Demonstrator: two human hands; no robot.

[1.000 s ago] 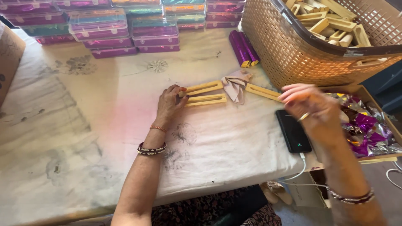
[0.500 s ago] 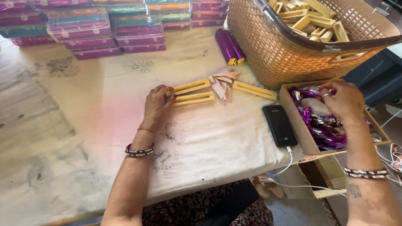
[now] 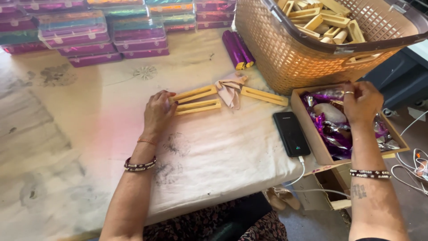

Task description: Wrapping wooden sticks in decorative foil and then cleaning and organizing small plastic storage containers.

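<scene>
The left hand point(image 3: 158, 111) rests on the cloth-covered surface point(image 3: 89, 134), its fingers loosely curled and touching the left ends of two wooden frames point(image 3: 196, 101) lying side by side. At the right, the right hand point(image 3: 362, 103) reaches into a cardboard box point(image 3: 307, 129) of purple foil wrappers point(image 3: 332, 134), fingers pinched; what they grip I cannot tell. A black phone point(image 3: 291, 133) lies just left of the box.

Beside the woven plastic basket point(image 3: 285, 58), the slotted frames point(image 3: 196, 101) were matt bare wood on a stained cloth table cover point(image 3: 89, 116), and the purple foil wrappers point(image 3: 332, 129) in the cardboard box point(image 3: 312, 134) were glossy and crinkled.
</scene>
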